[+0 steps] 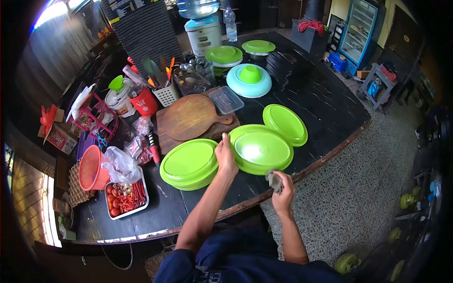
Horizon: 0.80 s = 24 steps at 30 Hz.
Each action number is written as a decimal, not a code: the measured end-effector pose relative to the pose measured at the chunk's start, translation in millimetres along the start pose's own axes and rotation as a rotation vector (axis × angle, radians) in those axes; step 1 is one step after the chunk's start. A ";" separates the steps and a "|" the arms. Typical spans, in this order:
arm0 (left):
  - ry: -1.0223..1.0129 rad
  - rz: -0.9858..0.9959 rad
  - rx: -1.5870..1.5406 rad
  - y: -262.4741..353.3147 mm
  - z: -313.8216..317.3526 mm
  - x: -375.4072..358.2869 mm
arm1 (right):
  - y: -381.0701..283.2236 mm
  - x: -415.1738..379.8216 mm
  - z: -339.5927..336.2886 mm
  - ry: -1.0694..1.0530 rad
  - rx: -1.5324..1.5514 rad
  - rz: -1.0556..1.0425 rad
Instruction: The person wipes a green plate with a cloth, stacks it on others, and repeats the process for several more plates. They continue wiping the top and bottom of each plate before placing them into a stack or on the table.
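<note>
My left hand (227, 158) grips the left edge of a green oval plate (259, 148), its thumb up on the rim. The plate is held tilted above the black table. In my right hand (284, 191) is a crumpled grey cloth (273, 181), right at the plate's lower rim. To the left sits a stack of green oval plates (189, 164). Another green oval plate (285, 125) lies on the table beyond the held one.
A round wooden board (191, 115) and a clear plastic lid (226, 100) lie behind the stack. At the left stands a tray of tomatoes and chillies (126, 197). Farther back are a light-blue plate (245, 88) with a green bowl, and a water dispenser (203, 37). The table edge (330, 153) runs along the right.
</note>
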<state>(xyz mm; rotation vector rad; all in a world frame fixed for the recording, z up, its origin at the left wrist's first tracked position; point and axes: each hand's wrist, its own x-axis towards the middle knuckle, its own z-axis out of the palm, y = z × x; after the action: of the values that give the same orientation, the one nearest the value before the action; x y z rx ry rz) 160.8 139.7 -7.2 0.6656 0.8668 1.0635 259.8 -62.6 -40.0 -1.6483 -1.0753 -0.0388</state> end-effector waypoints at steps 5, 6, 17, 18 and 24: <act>-0.094 -0.229 0.091 -36.8 15.4 100.1 | 65.7 14.3 -25.4 0.169 0.272 0.589; -0.144 -0.229 0.171 -41.0 22.3 111.1 | 68.2 24.3 -31.3 0.194 0.433 0.689; -0.325 0.090 0.549 -101.7 124.3 177.8 | 116.0 102.5 -43.0 0.174 0.295 0.664; -0.326 0.081 0.586 -90.4 136.1 157.9 | 134.4 104.4 -37.1 0.112 0.129 0.672; -0.256 0.285 1.290 -112.2 134.9 172.9 | 121.0 127.3 -41.1 -0.116 -0.280 0.669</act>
<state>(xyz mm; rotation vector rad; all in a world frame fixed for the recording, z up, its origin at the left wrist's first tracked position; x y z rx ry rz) 367.6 253.6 -77.7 1.9941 1.2052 0.5180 433.0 -13.2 -48.6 -2.2163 -0.5703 0.3615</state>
